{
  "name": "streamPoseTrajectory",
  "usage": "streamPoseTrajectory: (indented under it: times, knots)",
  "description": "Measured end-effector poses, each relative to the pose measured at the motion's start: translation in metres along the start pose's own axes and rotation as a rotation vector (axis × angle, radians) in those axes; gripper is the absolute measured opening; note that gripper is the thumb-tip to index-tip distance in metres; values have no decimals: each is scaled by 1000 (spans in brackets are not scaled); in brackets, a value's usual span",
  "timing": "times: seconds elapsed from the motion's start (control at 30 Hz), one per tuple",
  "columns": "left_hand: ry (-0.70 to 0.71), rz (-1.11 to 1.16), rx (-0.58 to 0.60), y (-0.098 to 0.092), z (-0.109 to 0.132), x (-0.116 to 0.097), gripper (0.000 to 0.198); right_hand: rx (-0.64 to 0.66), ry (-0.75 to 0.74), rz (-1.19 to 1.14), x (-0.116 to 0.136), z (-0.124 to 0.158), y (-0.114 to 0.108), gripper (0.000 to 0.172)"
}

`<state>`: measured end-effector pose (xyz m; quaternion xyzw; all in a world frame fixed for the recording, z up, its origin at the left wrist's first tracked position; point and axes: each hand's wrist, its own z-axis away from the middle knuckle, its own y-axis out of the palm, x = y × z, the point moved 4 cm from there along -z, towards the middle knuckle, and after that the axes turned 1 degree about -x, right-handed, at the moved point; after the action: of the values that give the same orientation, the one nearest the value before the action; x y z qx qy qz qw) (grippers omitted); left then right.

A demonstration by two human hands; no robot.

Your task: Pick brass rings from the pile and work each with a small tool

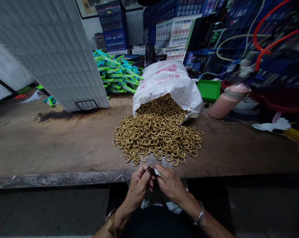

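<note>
My left hand [137, 188] and my right hand [171, 184] meet just below the near edge of the workbench [52, 145]. Both are closed around a small dark and silvery piece [154, 171] pinched between the fingertips; I cannot make out what it is. Right beyond the hands lies a heap of brass rings [157, 134], spilling out of a white sack [166, 82] that lies on its side with red print on it. A thin clear plastic bag [169, 205] shows in my lap under the hands.
A grey ribbed panel [52, 49] leans at the back left. Bundles of green and blue packets [117, 74] lie behind the sack. A green tray [209, 90], a pink bottle [227, 100], hoses and stacked crates stand at the right and back.
</note>
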<state>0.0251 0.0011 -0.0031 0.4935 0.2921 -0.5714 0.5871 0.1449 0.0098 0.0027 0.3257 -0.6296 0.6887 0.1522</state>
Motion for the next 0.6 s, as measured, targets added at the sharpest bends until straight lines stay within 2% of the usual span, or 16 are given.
streamPoseTrajectory:
  times: [0.23,0.37,0.5,0.6]
  knots:
    - [112,-86,-46,-2,0,-1,37,39,-70,64,1,1,4,21]
    - [82,-111,-72,-4,9,0,36,46,-60,189,-2,-2,5,19]
    - [24,33,36,-2,21,1,33,-10,10,297,-6,-13,5,17]
    - [-29,223,11,-9,23,4,30,-70,3,285,-1,-25,9,17]
